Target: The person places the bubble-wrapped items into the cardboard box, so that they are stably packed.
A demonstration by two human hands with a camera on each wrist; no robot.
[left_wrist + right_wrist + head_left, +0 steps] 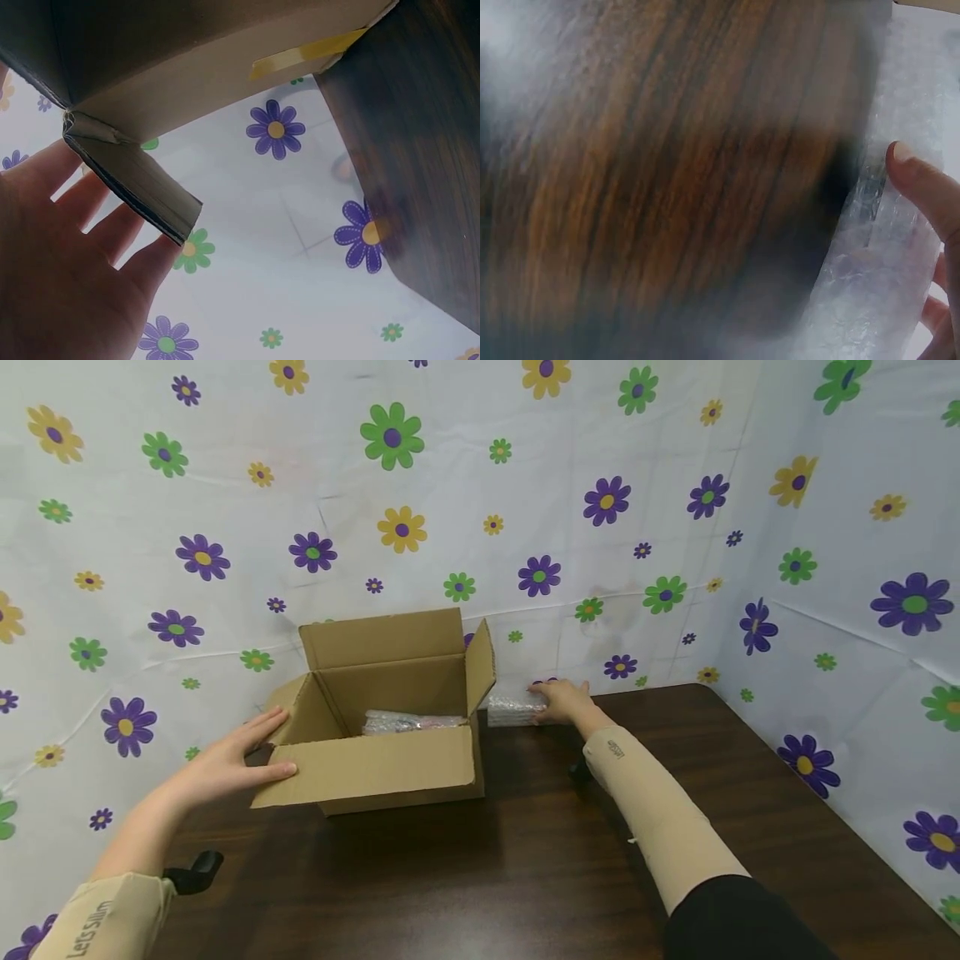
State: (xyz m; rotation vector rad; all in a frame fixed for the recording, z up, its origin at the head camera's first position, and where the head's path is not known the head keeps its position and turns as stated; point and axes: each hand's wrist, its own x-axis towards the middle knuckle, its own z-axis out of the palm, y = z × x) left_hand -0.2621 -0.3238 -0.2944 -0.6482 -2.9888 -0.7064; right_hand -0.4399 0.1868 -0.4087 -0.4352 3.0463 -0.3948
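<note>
An open cardboard box stands on the table with its flaps up or folded out. My left hand is at the box's left side, its straight fingers against the left side flap and its thumb over the corner of the front flap. Inside the box lies a bubble-wrapped item. Right of the box, my right hand grips a clear bubble-wrapped bundle, thumb on the near face and fingers behind. What the wrap encloses is hidden.
The dark wooden table extends in front of the box and to the right. A white flower-print sheet hangs directly behind the table and along its right side. Yellow tape runs along a box edge.
</note>
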